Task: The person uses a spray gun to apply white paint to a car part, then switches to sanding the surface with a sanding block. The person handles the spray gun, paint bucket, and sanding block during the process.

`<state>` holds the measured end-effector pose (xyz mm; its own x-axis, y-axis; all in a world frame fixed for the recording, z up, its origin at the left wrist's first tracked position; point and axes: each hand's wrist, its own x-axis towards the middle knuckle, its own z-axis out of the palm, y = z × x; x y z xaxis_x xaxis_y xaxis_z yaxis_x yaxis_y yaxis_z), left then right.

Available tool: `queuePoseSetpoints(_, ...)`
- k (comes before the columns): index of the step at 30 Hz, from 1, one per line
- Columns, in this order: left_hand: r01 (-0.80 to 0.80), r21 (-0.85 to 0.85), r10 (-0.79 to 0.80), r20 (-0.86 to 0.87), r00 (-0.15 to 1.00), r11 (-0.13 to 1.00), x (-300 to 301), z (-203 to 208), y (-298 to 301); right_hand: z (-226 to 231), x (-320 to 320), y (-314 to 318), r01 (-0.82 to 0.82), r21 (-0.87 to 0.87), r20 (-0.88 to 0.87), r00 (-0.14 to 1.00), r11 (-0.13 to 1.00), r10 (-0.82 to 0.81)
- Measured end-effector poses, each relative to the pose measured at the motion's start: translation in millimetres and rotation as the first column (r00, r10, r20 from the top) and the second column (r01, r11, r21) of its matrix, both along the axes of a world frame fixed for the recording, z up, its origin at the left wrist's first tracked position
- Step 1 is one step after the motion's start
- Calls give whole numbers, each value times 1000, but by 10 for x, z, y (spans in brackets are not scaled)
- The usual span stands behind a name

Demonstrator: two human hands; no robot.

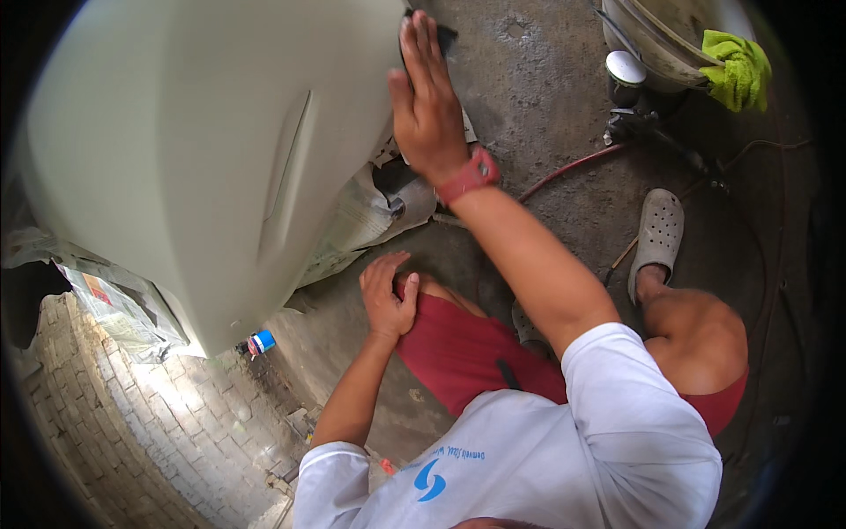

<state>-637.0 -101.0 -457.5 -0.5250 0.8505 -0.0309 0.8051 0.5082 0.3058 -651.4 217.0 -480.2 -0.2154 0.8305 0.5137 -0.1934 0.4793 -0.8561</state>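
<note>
A large pale grey-green car body panel (211,150), matte, with a long narrow recess, fills the left of the head view. My right hand (429,115) lies along its right edge, fingers stretched out flat and nearly together, a red watch on the wrist. Something dark (448,37) shows behind those fingertips; what it is, and whether I touch it, I cannot tell. My left hand (385,295) rests on my knee in red shorts, its fingers extended and thumb apart, holding nothing. Newspaper sheets (352,216) hang under the panel's lower edge.
At the upper right stands a pale bucket (656,40) with a lime-green cloth (738,70) over its rim. Beside it is a spray gun (630,115) with a red hose (573,165). A blue-capped container (261,342) sits near the panel's lower tip, by brick paving (167,423).
</note>
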Motion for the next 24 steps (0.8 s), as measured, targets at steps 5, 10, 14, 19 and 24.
queuePoseSetpoints(5,-8,8,8,-26,1000,1000,-11,-15,-31,33,-109,-538,-77,-12,30,997,997,77)
queuePoseSetpoints(10,-12,-116,7,-36,999,993,-47,-37,21,-182,276,-1246,-324,142,60,946,935,318)
queuePoseSetpoints(14,10,-6,-10,-6,1000,1000,-5,-11,39,-141,144,-333,-51,-48,-45,998,998,49)
queuePoseSetpoints(19,-4,-5,4,-18,1000,1000,5,25,26,-15,-138,-357,-63,-30,-4,998,998,62)
queuePoseSetpoints(24,-24,-124,21,-27,999,992,-23,-9,84,-187,238,-1247,-368,126,97,929,921,357)
